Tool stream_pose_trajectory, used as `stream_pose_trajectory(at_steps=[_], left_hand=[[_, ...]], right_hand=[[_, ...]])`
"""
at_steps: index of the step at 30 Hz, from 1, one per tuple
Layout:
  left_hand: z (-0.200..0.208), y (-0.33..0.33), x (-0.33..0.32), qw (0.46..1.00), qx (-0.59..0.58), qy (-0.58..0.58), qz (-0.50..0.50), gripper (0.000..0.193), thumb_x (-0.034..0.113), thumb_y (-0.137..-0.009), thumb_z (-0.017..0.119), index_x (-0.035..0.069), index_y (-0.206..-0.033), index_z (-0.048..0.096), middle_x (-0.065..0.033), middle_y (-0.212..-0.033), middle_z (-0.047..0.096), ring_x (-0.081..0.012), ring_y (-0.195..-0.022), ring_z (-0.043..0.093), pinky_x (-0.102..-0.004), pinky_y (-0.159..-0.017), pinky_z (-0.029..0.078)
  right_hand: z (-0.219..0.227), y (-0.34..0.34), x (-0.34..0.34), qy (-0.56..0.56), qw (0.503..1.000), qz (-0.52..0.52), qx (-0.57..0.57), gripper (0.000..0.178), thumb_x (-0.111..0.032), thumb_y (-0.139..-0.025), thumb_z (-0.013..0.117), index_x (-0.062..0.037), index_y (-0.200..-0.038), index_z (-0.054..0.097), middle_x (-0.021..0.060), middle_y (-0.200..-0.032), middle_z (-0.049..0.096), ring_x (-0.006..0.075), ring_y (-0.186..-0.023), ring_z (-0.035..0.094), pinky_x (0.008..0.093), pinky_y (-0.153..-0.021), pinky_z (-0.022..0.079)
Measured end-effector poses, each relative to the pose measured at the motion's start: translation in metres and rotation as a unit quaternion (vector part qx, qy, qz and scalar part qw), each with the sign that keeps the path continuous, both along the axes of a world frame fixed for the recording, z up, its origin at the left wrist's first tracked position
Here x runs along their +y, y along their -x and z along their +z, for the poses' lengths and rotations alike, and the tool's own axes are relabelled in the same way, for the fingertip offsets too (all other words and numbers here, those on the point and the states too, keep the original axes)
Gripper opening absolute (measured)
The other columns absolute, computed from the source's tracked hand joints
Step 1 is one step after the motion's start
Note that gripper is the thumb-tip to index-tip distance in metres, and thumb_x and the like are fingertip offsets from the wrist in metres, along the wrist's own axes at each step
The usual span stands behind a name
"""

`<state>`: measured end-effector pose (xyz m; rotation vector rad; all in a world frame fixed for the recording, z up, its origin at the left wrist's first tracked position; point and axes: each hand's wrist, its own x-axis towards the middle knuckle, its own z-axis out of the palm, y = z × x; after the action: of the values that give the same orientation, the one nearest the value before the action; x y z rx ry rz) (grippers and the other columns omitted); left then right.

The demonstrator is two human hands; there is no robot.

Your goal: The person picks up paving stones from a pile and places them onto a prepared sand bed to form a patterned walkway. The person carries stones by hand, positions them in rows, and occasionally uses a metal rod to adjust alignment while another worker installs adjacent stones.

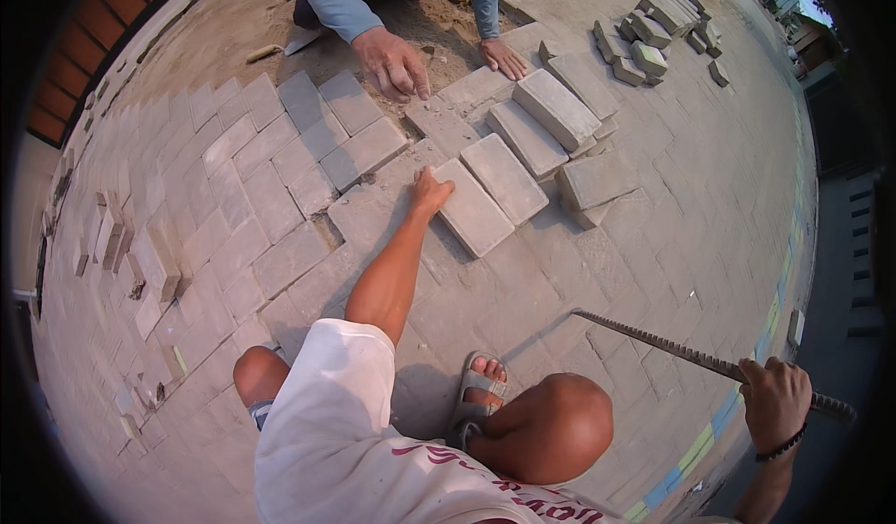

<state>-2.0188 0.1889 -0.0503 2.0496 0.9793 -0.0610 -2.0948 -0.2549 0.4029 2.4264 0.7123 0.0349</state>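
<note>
My left hand (431,194) is closed at the far left corner of a grey paving block (474,209), its thumb along the block's edge. That block lies loose on the laid paving, and a second loose block (505,179) sits right beside it. Off to the right, my right hand (777,398) is wrapped round a ribbed steel bar (667,345). The bar slants down to the left, its tip near the paving by my sandalled foot. Across from me, a co-worker's hand (392,65) hovers over a gap in the paving, while the other hand (504,58) rests flat on a block.
More loose blocks (556,111) are stacked beyond the two nearest me. A heap of blocks (649,39) stands at the far right. Bare sand (201,46) and a trowel with a wooden handle (265,53) lie by the co-worker. Several blocks (154,261) stand on edge at left.
</note>
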Motion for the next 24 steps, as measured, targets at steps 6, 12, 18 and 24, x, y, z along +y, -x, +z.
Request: stream_pose_trajectory(at_steps=[6, 12, 18, 24], left_hand=[[0.011, 0.039, -0.054, 0.999, 0.015, 0.025, -0.019, 0.068, 0.032, -0.07, 0.062, 0.001, -0.126, 0.04, -0.0213, -0.126, 0.045, -0.0366, -0.12, 0.041, -0.0439, -0.102, 0.032], [-0.003, 0.103, -0.067, 0.995, -0.07, 0.018, 0.072, 0.065, 0.027, -0.072, 0.063, 0.002, -0.127, 0.04, -0.0221, -0.125, 0.045, -0.0375, -0.12, 0.041, -0.0441, -0.101, 0.032], [-0.005, 0.188, -0.075, 0.981, -0.05, -0.062, 0.176, 0.064, 0.021, -0.072, 0.065, 0.001, -0.127, 0.042, -0.0237, -0.122, 0.048, -0.0417, -0.115, 0.044, -0.0452, -0.098, 0.035], [0.047, 0.203, -0.024, 0.988, -0.091, -0.062, 0.107, 0.061, 0.022, -0.074, 0.064, -0.002, -0.126, 0.042, -0.0241, -0.118, 0.051, -0.0434, -0.111, 0.047, -0.0476, -0.095, 0.037]], right_hand=[[0.019, -0.038, 0.017, 0.01, 0.998, -0.007, 0.065, 0.027, -0.008, -0.06, 0.075, -0.0122, -0.087, 0.069, 0.0086, -0.073, 0.059, 0.0261, -0.078, 0.056, 0.0387, -0.074, 0.042], [0.101, -0.081, 0.065, -0.057, 0.983, 0.169, 0.031, 0.025, -0.01, -0.059, 0.075, -0.0078, -0.083, 0.07, 0.005, -0.073, 0.065, 0.0217, -0.073, 0.053, 0.0348, -0.072, 0.04], [0.061, -0.114, 0.2, -0.076, 0.988, 0.131, 0.033, 0.024, -0.012, -0.071, 0.071, -0.0101, -0.094, 0.071, 0.006, -0.09, 0.068, 0.0207, -0.091, 0.059, 0.0372, -0.08, 0.045], [0.022, -0.165, 0.287, -0.092, 0.973, 0.212, 0.024, 0.024, -0.016, -0.072, 0.07, -0.0128, -0.095, 0.07, 0.0111, -0.093, 0.067, 0.0268, -0.088, 0.064, 0.0377, -0.078, 0.05]])
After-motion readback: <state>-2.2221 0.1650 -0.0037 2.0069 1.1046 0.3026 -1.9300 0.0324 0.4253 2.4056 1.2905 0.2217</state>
